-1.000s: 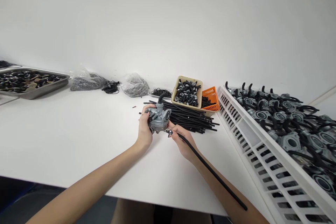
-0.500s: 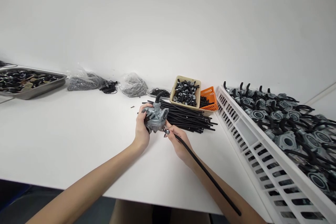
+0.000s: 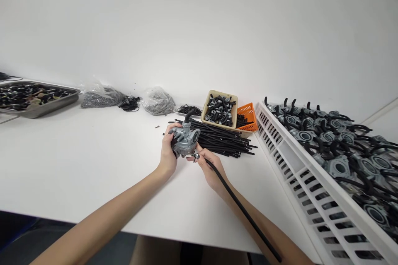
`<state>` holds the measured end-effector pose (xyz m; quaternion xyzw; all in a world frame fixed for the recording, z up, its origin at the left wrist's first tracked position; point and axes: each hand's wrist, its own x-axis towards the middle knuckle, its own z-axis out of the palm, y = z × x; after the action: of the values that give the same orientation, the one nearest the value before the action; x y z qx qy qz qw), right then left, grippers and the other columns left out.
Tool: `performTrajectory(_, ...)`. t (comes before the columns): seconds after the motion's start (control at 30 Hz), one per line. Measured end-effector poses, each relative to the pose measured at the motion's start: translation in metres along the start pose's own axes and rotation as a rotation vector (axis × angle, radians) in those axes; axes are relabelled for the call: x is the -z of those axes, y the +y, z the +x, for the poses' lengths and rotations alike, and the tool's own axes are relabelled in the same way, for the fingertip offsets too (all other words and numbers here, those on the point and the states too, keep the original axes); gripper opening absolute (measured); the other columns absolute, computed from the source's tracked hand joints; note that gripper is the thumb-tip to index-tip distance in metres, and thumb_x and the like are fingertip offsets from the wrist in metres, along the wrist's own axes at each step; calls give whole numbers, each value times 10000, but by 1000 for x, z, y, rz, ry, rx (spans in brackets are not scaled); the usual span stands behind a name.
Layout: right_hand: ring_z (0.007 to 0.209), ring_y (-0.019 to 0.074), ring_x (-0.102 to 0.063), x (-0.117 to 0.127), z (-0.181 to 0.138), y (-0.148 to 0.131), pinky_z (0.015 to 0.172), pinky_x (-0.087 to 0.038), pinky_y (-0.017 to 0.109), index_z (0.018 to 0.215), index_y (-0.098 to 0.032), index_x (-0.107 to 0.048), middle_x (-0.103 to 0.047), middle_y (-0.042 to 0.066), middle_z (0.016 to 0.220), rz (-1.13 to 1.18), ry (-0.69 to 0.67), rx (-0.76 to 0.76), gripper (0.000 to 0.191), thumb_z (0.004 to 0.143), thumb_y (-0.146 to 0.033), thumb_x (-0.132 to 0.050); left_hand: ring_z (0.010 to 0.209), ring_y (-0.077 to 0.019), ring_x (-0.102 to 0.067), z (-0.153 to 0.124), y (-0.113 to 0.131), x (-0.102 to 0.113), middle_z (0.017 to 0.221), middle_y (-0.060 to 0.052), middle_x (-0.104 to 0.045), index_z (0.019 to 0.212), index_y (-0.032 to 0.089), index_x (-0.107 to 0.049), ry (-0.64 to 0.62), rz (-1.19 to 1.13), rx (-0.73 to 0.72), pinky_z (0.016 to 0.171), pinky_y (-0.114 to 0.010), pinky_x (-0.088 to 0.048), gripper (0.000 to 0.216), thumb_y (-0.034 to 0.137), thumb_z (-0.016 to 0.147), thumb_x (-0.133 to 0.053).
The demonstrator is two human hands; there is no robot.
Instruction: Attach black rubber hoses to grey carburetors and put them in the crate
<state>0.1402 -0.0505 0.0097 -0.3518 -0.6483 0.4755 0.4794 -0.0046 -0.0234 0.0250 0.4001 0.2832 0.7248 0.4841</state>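
A grey metal carburetor (image 3: 185,140) with a black elbow cap on top is gripped from its left side by my left hand (image 3: 168,155), above the white table. My right hand (image 3: 212,169) pinches the upper end of a thin black rubber hose (image 3: 239,203) close to the carburetor's underside. A small shiny clip (image 3: 196,155) sits at that end, by my fingertips. From there the hose runs down along my right forearm. Whether the hose end is seated on the carburetor is hidden by my fingers.
Behind my hands lies a pile of black hoses (image 3: 224,138). A cream bin (image 3: 203,118) of capped parts and an orange basket (image 3: 255,124) stand beyond. On the right is a white crate (image 3: 298,165) full of carburetors. Plastic bags (image 3: 158,101) and a metal tray (image 3: 59,105) line the back left.
My right fingers have shifted slightly around the clip and hose end. The hose's free end has moved a little left and down. The carburetor has stayed nearly in place in my left hand.
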Motion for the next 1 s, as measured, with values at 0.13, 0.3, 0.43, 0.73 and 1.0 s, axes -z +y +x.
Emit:
performTrajectory(0.13,1264,317,-538,3,2,4,1001,-431,434,762,-238,-637,-679,72,1238,9,-10,28,328,886,-526,-540,443,-124,-504,1,0,2,739,11,-591,1005,252,-553,-40,-7,28,344,-214,-341,274,439,826,-464)
performTrajectory(0.3,1230,310,-574,16,8,0,1031,-422,438,694,-283,-674,-758,65,987,104,-19,12,201,775,-464,-707,531,-145,-565,3,5,-1,769,-4,-604,951,223,-567,-30,-55,171,377,-206,-373,272,430,789,-494)
performTrajectory(0.43,1041,317,-671,23,12,2,907,-501,457,590,-248,-635,-763,53,883,175,88,-6,250,576,-363,-857,641,-194,-625,3,7,-4,807,-23,-631,955,209,-578,-20,-114,312,427,-229,-432,294,430,778,-499)
performTrajectory(0.73,752,222,-629,19,9,3,728,-499,371,562,-220,-635,-691,25,731,1,232,80,196,569,-242,-829,632,-185,-618,0,11,-8,770,-20,-657,922,188,-603,-110,-173,455,528,-264,-500,307,427,739,-549)
performTrajectory(1.0,716,162,-532,13,5,2,669,-414,290,591,-205,-473,-607,-35,699,-75,376,53,380,472,-199,-834,685,-211,-643,-2,12,-6,782,-26,-673,968,180,-616,-147,-171,522,549,-271,-504,341,426,738,-565)
